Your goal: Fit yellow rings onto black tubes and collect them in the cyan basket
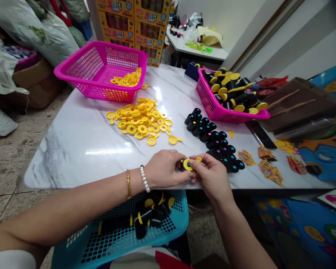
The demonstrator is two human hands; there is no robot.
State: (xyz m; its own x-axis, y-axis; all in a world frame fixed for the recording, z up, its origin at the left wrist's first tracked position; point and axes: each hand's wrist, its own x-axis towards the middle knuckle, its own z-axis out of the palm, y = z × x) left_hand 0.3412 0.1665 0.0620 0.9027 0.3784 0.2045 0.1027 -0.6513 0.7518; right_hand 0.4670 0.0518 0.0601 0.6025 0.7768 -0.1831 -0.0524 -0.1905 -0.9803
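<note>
Centrally, near the front edge of a marbled white table (72, 157), a yellow cap (185, 165) was pinched by the right hand (214, 177). What was probably a black tube (189, 164), mostly hidden by fingers, was gripped by the left hand (165, 169). Loose yellow rings (141, 117) were heaped beyond; dark cylinders (203, 137) were grouped rightward, and a teal basket (182, 216) was placed below.

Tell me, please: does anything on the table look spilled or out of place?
Perhaps one small thing: a few tiny yellow pieces lie loose beside the rows of black cylinders, away from the larger yellow scatter farther right, so they look stray. Nothing looks clearly damaged.
</note>
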